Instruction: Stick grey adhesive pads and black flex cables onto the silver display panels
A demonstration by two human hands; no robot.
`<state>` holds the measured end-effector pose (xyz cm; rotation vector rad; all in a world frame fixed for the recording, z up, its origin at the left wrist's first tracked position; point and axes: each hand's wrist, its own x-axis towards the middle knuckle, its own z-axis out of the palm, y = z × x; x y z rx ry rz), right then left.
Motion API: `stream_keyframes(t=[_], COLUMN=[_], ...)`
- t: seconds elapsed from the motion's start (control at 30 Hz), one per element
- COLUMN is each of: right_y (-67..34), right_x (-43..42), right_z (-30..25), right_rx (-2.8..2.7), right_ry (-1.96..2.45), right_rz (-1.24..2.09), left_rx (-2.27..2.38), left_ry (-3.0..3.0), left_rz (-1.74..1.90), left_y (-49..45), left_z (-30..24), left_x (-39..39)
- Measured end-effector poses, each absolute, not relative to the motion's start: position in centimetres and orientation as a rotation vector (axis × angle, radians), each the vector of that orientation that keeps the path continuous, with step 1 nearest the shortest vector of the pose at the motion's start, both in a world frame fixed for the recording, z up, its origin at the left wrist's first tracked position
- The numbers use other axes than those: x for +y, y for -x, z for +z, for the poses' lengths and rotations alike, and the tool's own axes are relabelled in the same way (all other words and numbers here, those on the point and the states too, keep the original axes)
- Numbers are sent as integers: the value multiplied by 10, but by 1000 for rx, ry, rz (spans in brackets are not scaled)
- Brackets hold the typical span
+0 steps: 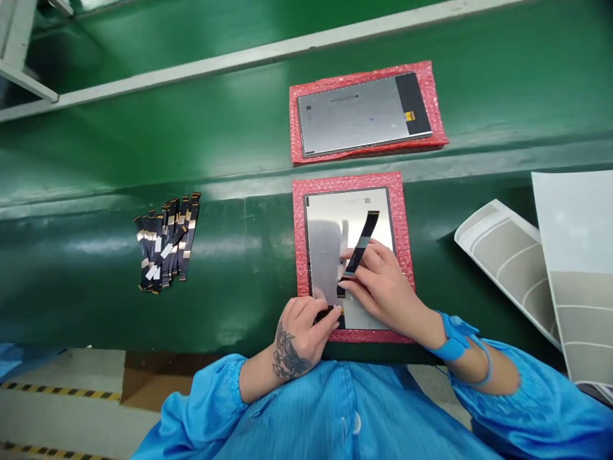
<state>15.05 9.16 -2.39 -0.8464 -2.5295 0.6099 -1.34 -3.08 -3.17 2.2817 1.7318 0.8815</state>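
My right hand (380, 281) pinches a black flex cable (363, 246) near its lower end, and the cable's other end sticks up and away. Under both hands lies a silver-backed display panel (368, 306). At the panel's lower edge, my left hand (304, 332) has its thumb and fingers closed around a small black part with an orange connector; the fingers hide most of it. A red bubble-wrap sheet (300, 230) lies beneath the panel. The cable's lower end is close to the left fingertips, and I cannot tell whether it touches the connector.
Farther back, a second display panel (354, 115) lies on red bubble wrap (295, 128). A pile of flex cables (165, 243) sits to the left on the green bench (244, 268). Curled printed sheets (512, 249) stand at the right. A pale rail (268, 54) crosses the back.
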Motion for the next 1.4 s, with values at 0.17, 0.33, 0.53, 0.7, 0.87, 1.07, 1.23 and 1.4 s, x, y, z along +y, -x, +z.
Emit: stream_keyframes(t=[0.17,0.33,0.53,0.7,0.87,1.07,1.23,1.4], right_y=[-151,-151,-149,-150,-151,-152,-151,-150], right_x=[90,87,83,84,84,85,84,84], right_z=[-21,-20,-24,-23,-22,-22,-23,-23], right_rx=[-2493,-2526,-2567,-2549,-2520,-2567,-2595,-2593], right_ry=[791,743,745,757,783,729,738,748], right_rz=[888,972,890,932,962,926,896,922], left_rx=[1692,1690,1685,1713,1726,1701,1673,1671], left_ry=[-2138,-1945,-1891,-1959,-2005,-2089,-2153,-2152], left_rz=[946,956,933,940,961,930,892,911], left_y=[12,10,8,9,9,12,16,17], left_z=[-29,-28,-28,-29,-29,-30,-30,-29], left_x=[-28,-30,-32,-33,-34,-37,-39,-38])
